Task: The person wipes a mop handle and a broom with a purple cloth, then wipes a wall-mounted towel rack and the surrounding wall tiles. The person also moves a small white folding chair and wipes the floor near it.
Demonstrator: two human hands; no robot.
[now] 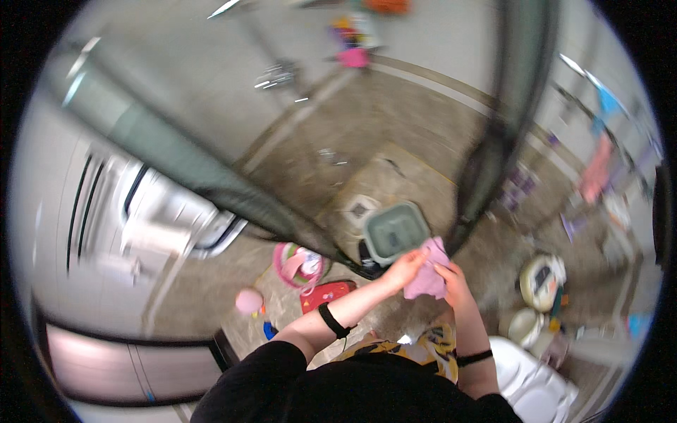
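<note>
A pink cloth [426,278] hangs between my two hands, spread out and slightly blurred. My left hand [407,268] pinches its left side near the top. On its right side my right hand [453,283] grips the edge with thumb and fingers. Just beyond the cloth, a grey-green plastic basin [396,230] rests on the floor. Its near right corner lies behind the cloth. Something small and dark shows at the bottom of the basin, too blurred to name.
Dark curtains [211,177] [484,153] hang on both sides. A pink basket [280,269] with cloths, a red box-like object [325,296] and a pink ball-like object [249,301] lie at left. A white toilet [164,217] stands farther left; white plastic ware [529,375] is at lower right.
</note>
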